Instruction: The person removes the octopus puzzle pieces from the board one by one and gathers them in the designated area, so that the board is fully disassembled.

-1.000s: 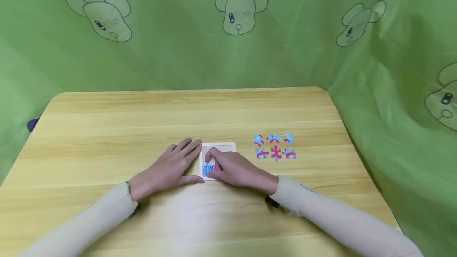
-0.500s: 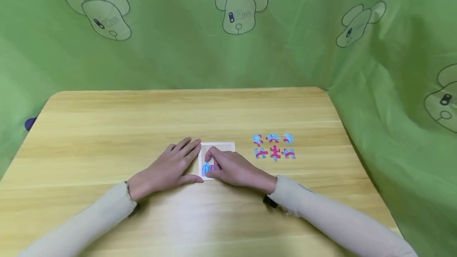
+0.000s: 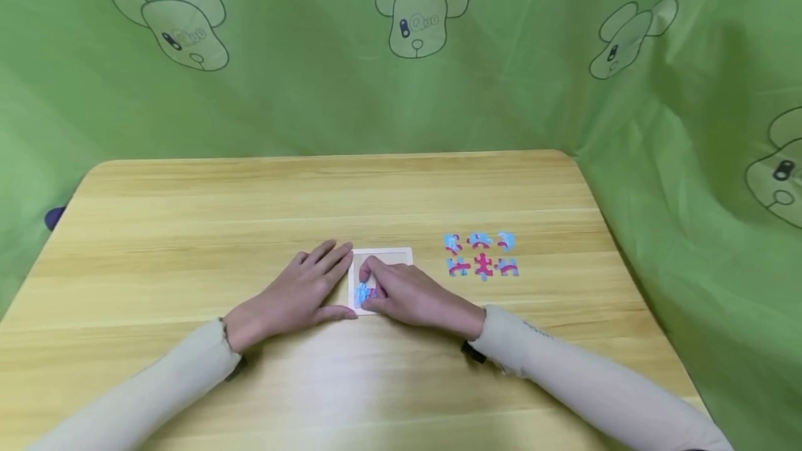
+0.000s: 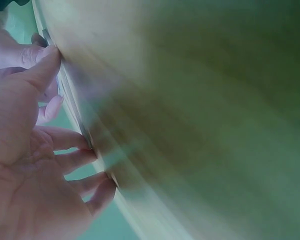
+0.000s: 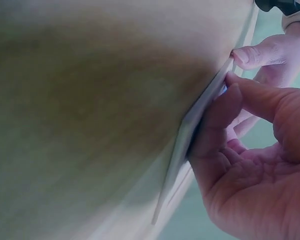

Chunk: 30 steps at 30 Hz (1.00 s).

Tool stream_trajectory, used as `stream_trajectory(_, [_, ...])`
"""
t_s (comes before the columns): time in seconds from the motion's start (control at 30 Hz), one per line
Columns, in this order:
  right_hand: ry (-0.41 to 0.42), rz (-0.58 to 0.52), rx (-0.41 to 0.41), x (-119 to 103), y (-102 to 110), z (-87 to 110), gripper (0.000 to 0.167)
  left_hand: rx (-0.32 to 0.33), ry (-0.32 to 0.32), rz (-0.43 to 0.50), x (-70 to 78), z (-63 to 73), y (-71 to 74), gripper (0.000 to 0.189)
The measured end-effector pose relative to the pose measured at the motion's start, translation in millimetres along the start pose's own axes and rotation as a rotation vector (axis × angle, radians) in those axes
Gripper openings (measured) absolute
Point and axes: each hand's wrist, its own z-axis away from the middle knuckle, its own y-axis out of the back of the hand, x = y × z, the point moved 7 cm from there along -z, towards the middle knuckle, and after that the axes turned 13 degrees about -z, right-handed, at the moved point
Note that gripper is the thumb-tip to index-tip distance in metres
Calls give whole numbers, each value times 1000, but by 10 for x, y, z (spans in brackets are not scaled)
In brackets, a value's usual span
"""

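Note:
A small square puzzle tray (image 3: 382, 252) with a pale rim lies on the table. Along its left side rests my left hand (image 3: 301, 294), fingers spread and fairly straight, with fingertips and thumb at the rim. My right hand (image 3: 416, 294) is over the tray, its fingers curled and its thumb and index finger pinching at a blue and pink puzzle piece (image 3: 363, 295) in the near left corner. Fingers hide much of that piece and the right part of the tray. In the right wrist view, the thumb and index finger nearly meet just above the tray edge (image 5: 190, 117).
Several loose blue and pink puzzle pieces (image 3: 484, 265) lie in two rows right of the tray. The wooden table (image 3: 250, 200) is bordered by a green curtain (image 3: 313, 103) at the back and right. A dark purple thing (image 3: 53, 218) shows beyond the left edge.
Both hands keep their places at the tray, and the loose pieces stay put. Only the head view shifts slightly.

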Motion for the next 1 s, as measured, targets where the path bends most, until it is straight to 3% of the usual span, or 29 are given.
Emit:
stream_trajectory(0.17, [-58, -20, -17, -177, 34, 6, 35, -12, 6, -1, -9, 12, 1, 97])
stream_trajectory(0.37, [-99, -25, -15, -149, 30, 1, 30, -19, 5, -8, -13, 13, 1, 97])
stream_trajectory(0.57, [-135, -96, -11, -81, 59, 6, 13, -33, -6, -10, -4, -2, -8, 97])
stream_trajectory(0.73, [-119, -147, -15, -58, 79, -19, 3, -32, 5, 18, -11, 1, 3, 96])
stream_trajectory(1.0, [-216, -405, -5, -40, 142, 54, 6, -21, -5, 60, -1, -25, 21, 95])
